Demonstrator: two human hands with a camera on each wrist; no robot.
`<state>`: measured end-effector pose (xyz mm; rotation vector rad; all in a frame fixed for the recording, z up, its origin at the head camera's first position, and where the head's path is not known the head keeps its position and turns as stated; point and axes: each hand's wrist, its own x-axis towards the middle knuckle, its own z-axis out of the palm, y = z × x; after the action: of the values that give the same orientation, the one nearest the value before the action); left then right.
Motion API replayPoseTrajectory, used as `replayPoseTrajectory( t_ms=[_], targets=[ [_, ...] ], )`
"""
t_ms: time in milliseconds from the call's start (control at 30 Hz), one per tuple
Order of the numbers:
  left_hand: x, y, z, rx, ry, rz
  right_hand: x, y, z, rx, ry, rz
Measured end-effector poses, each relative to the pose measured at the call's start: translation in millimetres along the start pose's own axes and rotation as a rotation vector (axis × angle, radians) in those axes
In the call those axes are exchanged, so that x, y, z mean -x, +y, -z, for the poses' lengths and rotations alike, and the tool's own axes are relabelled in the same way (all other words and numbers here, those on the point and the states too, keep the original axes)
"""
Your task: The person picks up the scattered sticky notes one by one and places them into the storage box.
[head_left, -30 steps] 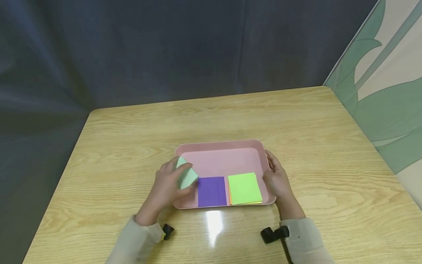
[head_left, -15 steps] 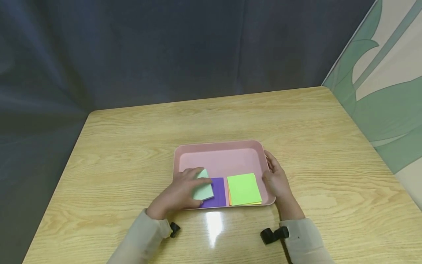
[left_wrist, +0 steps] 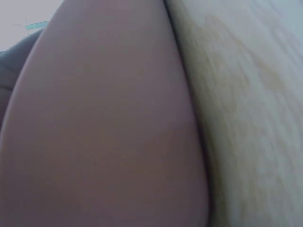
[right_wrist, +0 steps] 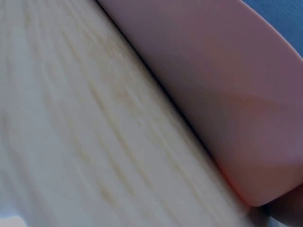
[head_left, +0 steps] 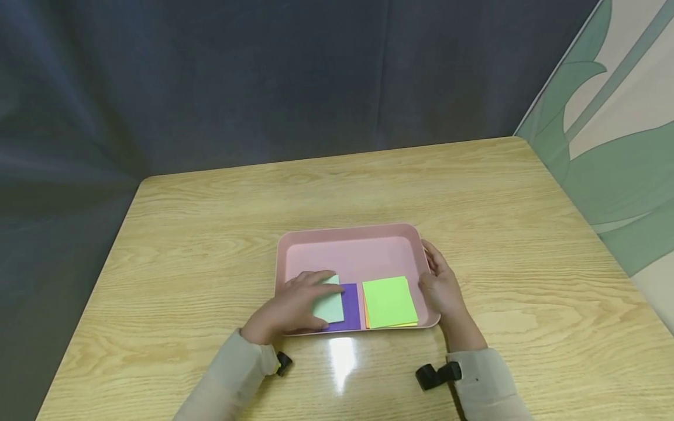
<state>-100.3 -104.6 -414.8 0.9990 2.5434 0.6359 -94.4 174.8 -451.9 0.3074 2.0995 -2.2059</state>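
A pink tray (head_left: 350, 257) holds square stacks of sticky notes along its near side. My left hand (head_left: 295, 304) reaches over the tray's near left corner and grips a mint-green sticky note pad (head_left: 330, 309) between thumb and fingers. That pad lies over the left part of a purple sticky note pad (head_left: 351, 307). To the right is a lime-green sticky note pad (head_left: 389, 301), with orange and yellow edges showing beneath it. My right hand (head_left: 441, 289) grips the tray's right wall, thumb at the rim. Both wrist views are mostly filled by the tray's outer wall (right_wrist: 227, 104).
The tray stands on a light wood-grain table (head_left: 210, 222). A dark curtain (head_left: 263, 82) hangs behind the table's far edge. At the right is a panel with green leaf shapes (head_left: 626, 187). A bright reflection shows on the tabletop before the tray.
My left hand has carried the mint-green pad, tilted at first, rightward and down over the purple pad, where it now looks flat. The right hand has kept its grip on the tray.
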Motion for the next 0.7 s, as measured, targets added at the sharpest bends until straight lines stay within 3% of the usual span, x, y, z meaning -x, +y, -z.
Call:
replayPoseTrajectory(
  t_ms=[133, 700],
  targets=[
    [-1.2, 1.5, -0.7, 0.031, 0.001, -0.001, -0.6, 0.6, 0.4, 0.003, -0.002, 0.004],
    [-8.2, 12.2, -6.5, -0.004, -0.01, 0.004, -0.8, 0.3, 0.4, 0.026, -0.013, 0.011]
  ],
)
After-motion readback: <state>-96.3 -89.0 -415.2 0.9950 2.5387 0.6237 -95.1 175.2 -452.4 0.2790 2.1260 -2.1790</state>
